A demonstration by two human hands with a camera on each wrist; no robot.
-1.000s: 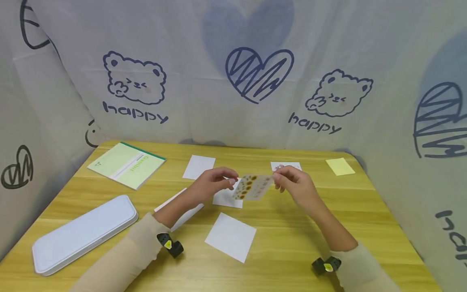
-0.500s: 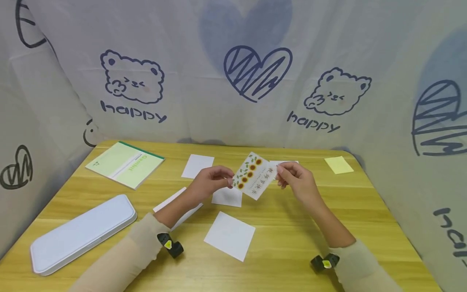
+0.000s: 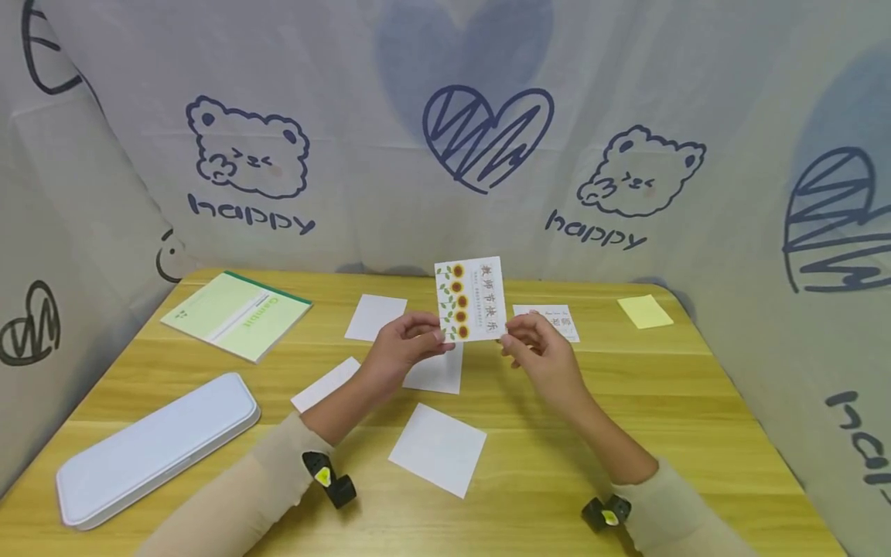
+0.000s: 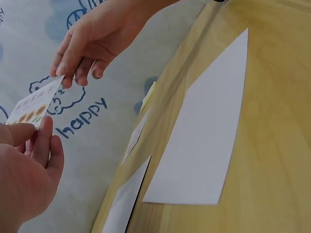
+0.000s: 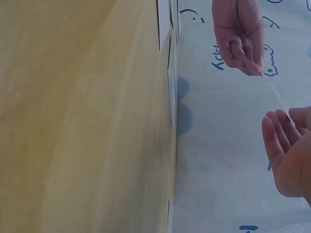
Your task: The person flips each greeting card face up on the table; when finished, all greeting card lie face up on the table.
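Observation:
A white greeting card (image 3: 472,300) with a row of sunflowers and Chinese characters is held up above the table, its printed face toward the head camera. My left hand (image 3: 407,344) pinches its lower left corner between thumb and fingers. At the lower right corner, my right hand (image 3: 546,360) pinches it with thumb and fingertips. In the left wrist view the card (image 4: 31,107) spans between both hands, sunflowers nearest the left fingers. The right wrist view shows the card (image 5: 276,94) edge-on as a thin line. Behind the right hand lies another printed card (image 3: 562,321), partly covered.
Several white cards lie face down, including one in front (image 3: 438,450) and one at the back (image 3: 376,317). A green notebook (image 3: 237,316) and a white case (image 3: 158,449) are at left. A yellow sticky note pad (image 3: 646,312) sits back right. A printed curtain (image 3: 390,224) hangs behind.
Both hands have tilted the card from nearly flat to upright and raised it, turning it so its print faces the head camera. The right hand has moved slightly left, uncovering more of the card behind.

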